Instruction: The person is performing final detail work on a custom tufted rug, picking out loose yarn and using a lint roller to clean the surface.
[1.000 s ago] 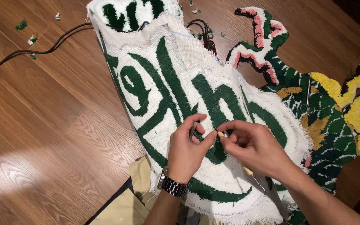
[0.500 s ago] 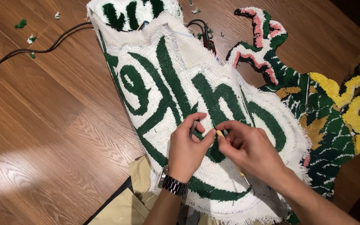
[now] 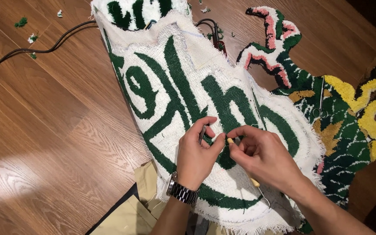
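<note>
Head view: a white-and-green tufted rug [image 3: 175, 87] lies on the wooden floor [image 3: 44, 143]. Left hand [image 3: 196, 154] pinches its soft, floppy pile mid-rug; right hand [image 3: 264, 159] fingers pinch a slim wooden-handled tool [image 3: 253, 180] beside it.

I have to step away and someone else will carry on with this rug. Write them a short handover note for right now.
Left hand: pinching the white and green tufted rug at its middle, a thin metal tool between its fingers.
Right hand: holding a small wooden-handled tool, its tip at the same spot, its metal end sticking out behind the palm.
Things: the rug lies back-side up over the lap and the wooden floor; a multicoloured tufted rug lies to the right; a black cable and yarn scraps lie top left.
Done and left: both tools sit on one green stroke; I cannot tell how much is finished.
</note>
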